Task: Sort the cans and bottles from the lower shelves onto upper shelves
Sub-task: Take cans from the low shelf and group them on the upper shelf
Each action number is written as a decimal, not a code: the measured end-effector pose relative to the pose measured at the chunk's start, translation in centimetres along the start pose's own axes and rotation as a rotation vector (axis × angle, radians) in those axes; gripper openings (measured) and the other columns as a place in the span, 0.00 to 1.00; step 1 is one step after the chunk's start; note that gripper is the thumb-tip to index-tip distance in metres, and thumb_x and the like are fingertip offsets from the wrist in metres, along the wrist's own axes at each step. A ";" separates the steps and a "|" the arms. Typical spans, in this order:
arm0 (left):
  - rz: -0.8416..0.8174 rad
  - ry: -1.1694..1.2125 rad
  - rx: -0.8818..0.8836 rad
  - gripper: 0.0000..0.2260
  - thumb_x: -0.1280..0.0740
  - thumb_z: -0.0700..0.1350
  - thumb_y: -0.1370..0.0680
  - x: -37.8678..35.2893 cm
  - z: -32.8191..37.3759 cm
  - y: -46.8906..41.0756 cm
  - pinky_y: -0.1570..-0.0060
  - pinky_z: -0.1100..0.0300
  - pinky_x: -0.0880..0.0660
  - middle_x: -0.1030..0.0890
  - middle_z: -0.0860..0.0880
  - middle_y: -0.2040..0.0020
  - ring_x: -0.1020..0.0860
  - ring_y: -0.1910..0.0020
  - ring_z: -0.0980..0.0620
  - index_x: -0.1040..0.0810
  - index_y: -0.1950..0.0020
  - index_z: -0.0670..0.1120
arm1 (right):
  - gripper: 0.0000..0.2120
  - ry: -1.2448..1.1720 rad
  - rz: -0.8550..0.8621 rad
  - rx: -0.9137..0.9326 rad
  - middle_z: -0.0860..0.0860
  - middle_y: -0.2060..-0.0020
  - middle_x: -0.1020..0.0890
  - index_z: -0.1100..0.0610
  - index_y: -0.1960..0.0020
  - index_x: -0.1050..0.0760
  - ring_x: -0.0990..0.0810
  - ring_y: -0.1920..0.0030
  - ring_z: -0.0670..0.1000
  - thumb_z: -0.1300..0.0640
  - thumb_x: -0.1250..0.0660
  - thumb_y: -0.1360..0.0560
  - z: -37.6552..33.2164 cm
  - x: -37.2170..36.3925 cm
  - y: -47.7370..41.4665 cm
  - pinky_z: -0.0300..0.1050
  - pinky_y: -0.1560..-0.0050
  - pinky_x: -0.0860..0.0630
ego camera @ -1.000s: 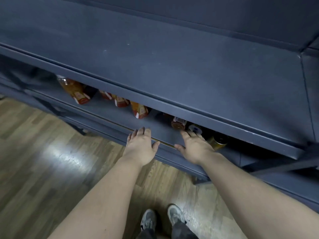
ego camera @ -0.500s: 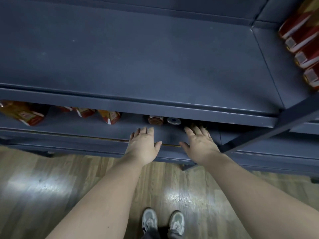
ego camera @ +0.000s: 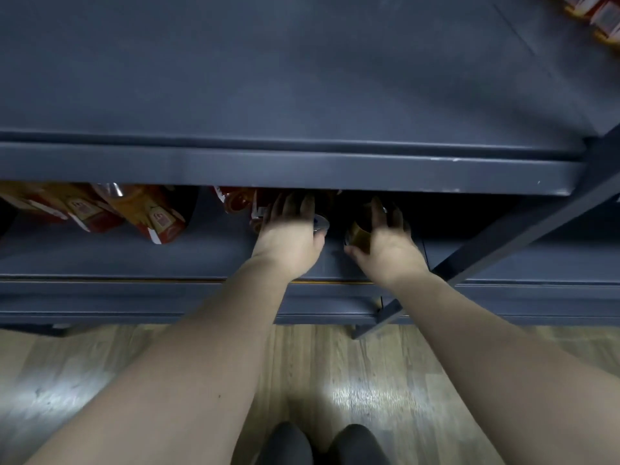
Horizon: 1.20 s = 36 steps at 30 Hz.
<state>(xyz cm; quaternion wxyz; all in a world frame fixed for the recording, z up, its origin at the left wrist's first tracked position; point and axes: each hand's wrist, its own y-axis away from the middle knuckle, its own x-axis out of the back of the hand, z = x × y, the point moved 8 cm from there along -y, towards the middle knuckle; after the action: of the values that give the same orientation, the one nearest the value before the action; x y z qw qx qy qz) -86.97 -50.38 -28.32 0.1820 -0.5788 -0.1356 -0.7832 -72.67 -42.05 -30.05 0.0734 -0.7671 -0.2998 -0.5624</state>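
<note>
Under the lip of the upper shelf (ego camera: 302,78), on the lower shelf (ego camera: 100,260), both my hands are in among the stock. My right hand (ego camera: 389,239) has thumb and fingers curled round a gold can (ego camera: 358,233), near the front of the board. My left hand (ego camera: 288,233) lies over a silver-topped can (ego camera: 321,223) just beside it. Its fingers (ego camera: 292,204) run into the shade, and I cannot tell whether they have closed on it.

Going by the look of them, the cans are stiff metal and slick, full ones fairly heavy. I'd take each round the middle of the wall, not by the rim, and grip firmly. The bottles (ego camera: 157,223) further left, orange with red labels, lean toward the front. I judge them softer-walled and easy to knock over, so they are best taken low on the body.

The gap between the two boards is low and dark — a can has to come out toward me before it can rise past the front edge. The upper shelf is a broad, bare, dark blue board with red packs (ego camera: 600,15) at its far right. A slanting brace (ego camera: 523,229) crosses close to my right wrist — something to clear on the lift. Below is a glossy wood floor (ego camera: 369,380), with my shoes (ego camera: 335,444) at the bottom edge.
</note>
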 end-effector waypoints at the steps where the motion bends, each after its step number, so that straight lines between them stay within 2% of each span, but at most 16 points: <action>1: 0.015 -0.013 -0.009 0.29 0.33 0.51 0.20 -0.3 0.2 -0.6 0.28 0.44 0.39 0.33 0.38 0.26 0.36 0.27 0.36 0.37 0.23 0.41 | 0.46 0.000 0.029 0.008 0.57 0.21 0.52 0.50 0.19 0.59 0.46 0.23 0.63 0.42 0.31 0.23 0.2 -0.2 -0.3 0.56 0.32 0.32; 4: 0.000 -0.026 0.001 0.30 0.36 0.52 0.20 -1.3 0.8 -2.7 0.31 0.44 0.35 0.36 0.40 0.24 0.35 0.28 0.36 0.40 0.21 0.43 | 0.44 -0.021 0.127 0.058 0.60 0.24 0.45 0.50 0.19 0.55 0.37 0.27 0.64 0.43 0.31 0.23 0.5 -0.6 -1.0 0.53 0.38 0.27; 7: -0.014 -0.015 0.018 0.26 0.39 0.53 0.18 -2.1 1.8 -4.4 0.36 0.44 0.32 0.37 0.40 0.25 0.34 0.31 0.36 0.39 0.23 0.46 | 0.40 -0.046 0.215 0.112 0.57 0.29 0.40 0.50 0.20 0.49 0.29 0.35 0.63 0.45 0.30 0.24 0.9 -0.8 -1.6 0.51 0.48 0.24; 10: -0.062 -0.104 0.073 0.25 0.41 0.53 0.17 -3.2 2.4 -5.5 0.36 0.43 0.33 0.43 0.40 0.22 0.38 0.28 0.36 0.42 0.22 0.49 | 0.39 -0.066 0.250 0.138 0.56 0.31 0.39 0.50 0.21 0.47 0.25 0.41 0.63 0.47 0.30 0.25 1.1 -1.0 -1.8 0.50 0.54 0.23; 13: -0.065 -0.163 0.155 0.26 0.38 0.51 0.18 -4.0 2.3 -6.7 0.35 0.42 0.34 0.46 0.38 0.21 0.38 0.27 0.35 0.43 0.22 0.51 | 0.39 -0.053 0.294 0.152 0.55 0.32 0.38 0.50 0.21 0.46 0.23 0.43 0.62 0.46 0.30 0.25 1.3 -1.1 -1.9 0.48 0.57 0.23; 17: -0.023 -0.190 0.216 0.23 0.39 0.49 0.18 -4.5 1.8 -7.7 0.34 0.42 0.34 0.46 0.33 0.21 0.37 0.27 0.33 0.41 0.24 0.50 | 0.38 -0.052 0.341 0.167 0.55 0.34 0.36 0.50 0.21 0.45 0.23 0.44 0.60 0.46 0.30 0.26 1.2 -1.1 -1.7 0.49 0.56 0.22; 19: -0.006 -0.202 0.229 0.22 0.38 0.48 0.18 -4.6 1.6 -7.8 0.34 0.43 0.34 0.41 0.32 0.24 0.37 0.28 0.33 0.40 0.26 0.47 | 0.38 -0.075 0.347 0.164 0.55 0.35 0.35 0.50 0.22 0.45 0.23 0.44 0.60 0.46 0.30 0.26 1.2 -1.0 -1.6 0.49 0.56 0.21; 22: 0.025 -0.168 0.202 0.22 0.36 0.48 0.19 -4.1 1.8 -7.5 0.36 0.46 0.33 0.32 0.36 0.30 0.34 0.31 0.36 0.38 0.28 0.48 | 0.37 -0.088 0.354 0.155 0.55 0.35 0.34 0.49 0.23 0.44 0.22 0.45 0.60 0.46 0.30 0.26 1.3 -1.1 -1.5 0.49 0.56 0.22; 26: 0.053 -0.101 0.130 0.28 0.33 0.49 0.20 -3.2 2.1 -6.0 0.35 0.46 0.33 0.35 0.39 0.29 0.36 0.30 0.38 0.40 0.22 0.51 | 0.37 -0.094 0.366 0.155 0.55 0.34 0.33 0.48 0.24 0.44 0.22 0.44 0.60 0.45 0.29 0.26 1.2 -0.7 -1.4 0.49 0.54 0.22; 30: 0.135 0.071 0.107 0.34 0.32 0.50 0.21 -2.1 1.5 -4.7 0.35 0.45 0.31 0.41 0.39 0.27 0.39 0.28 0.38 0.46 0.19 0.51 | 0.39 -0.096 0.375 0.162 0.55 0.34 0.33 0.50 0.23 0.44 0.22 0.43 0.60 0.44 0.28 0.26 1.1 -0.4 -1.2 0.51 0.51 0.21; 33: 0.241 0.245 0.086 0.29 0.29 0.47 0.23 -1.7 1.1 -3.8 0.35 0.47 0.32 0.38 0.39 0.29 0.37 0.30 0.39 0.36 0.25 0.46 | 0.40 -0.119 0.395 0.162 0.56 0.34 0.32 0.50 0.23 0.44 0.22 0.41 0.60 0.44 0.27 0.27 0.9 -0.3 -1.3 0.51 0.50 0.21; 36: 0.353 0.402 0.080 0.25 0.26 0.43 0.27 -1.9 0.5 -2.3 0.39 0.47 0.28 0.32 0.39 0.35 0.30 0.37 0.37 0.30 0.34 0.41 | 0.42 -0.186 0.420 0.140 0.56 0.33 0.31 0.51 0.23 0.44 0.24 0.39 0.60 0.43 0.26 0.28 1.0 -0.5 -1.3 0.52 0.47 0.22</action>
<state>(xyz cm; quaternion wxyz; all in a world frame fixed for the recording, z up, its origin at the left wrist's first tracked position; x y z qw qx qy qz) -87.11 -47.85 -30.02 0.3617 -0.4186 -0.0247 -0.8327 -72.66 -40.78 -31.16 0.2139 -0.8541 -0.1773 -0.4396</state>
